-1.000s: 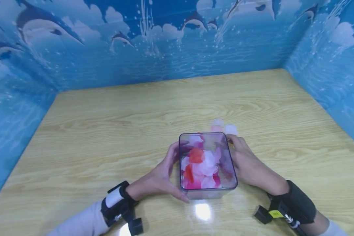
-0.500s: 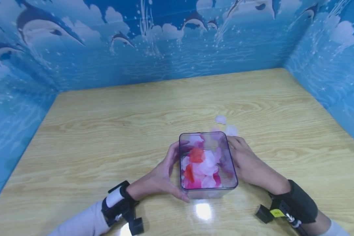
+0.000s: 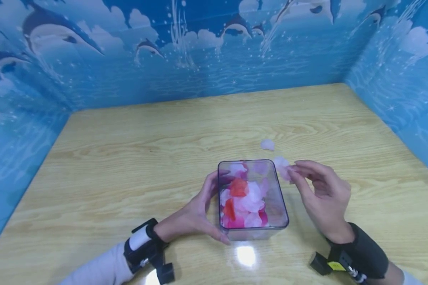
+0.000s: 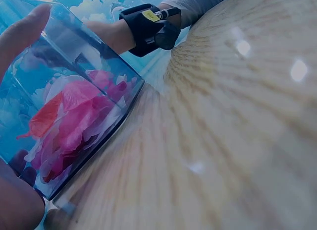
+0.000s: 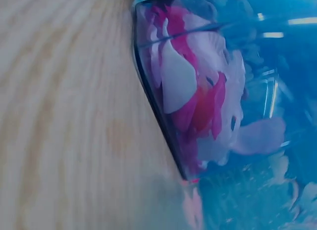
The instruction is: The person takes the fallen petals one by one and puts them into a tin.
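Note:
A clear plastic box (image 3: 276, 209) with an open top stands on the table, part filled with white, pink and red artificial petals (image 3: 247, 198). My left hand (image 3: 196, 213) grips the box's left side, thumb at the near corner and fingers round the far part. To the right of the box, my right hand (image 3: 324, 194) pinches a pale pink petal (image 3: 284, 172) between thumb and fingertips. Just behind that petal lies a white petal (image 3: 279, 160). In the left wrist view the petals (image 4: 74, 116) show through the box wall; the right wrist view shows the box (image 5: 158, 111) close up.
Another pale petal (image 3: 267, 145) lies behind the box on the wooden table (image 3: 146, 150). Blue dolphin-print sheeting (image 3: 199, 51) stands along the back and both sides of the table.
My right hand has drawn back from the box's right side and now pinches a pale petal there. One petal behind the box slid slightly away from the others. The left hand keeps its place.

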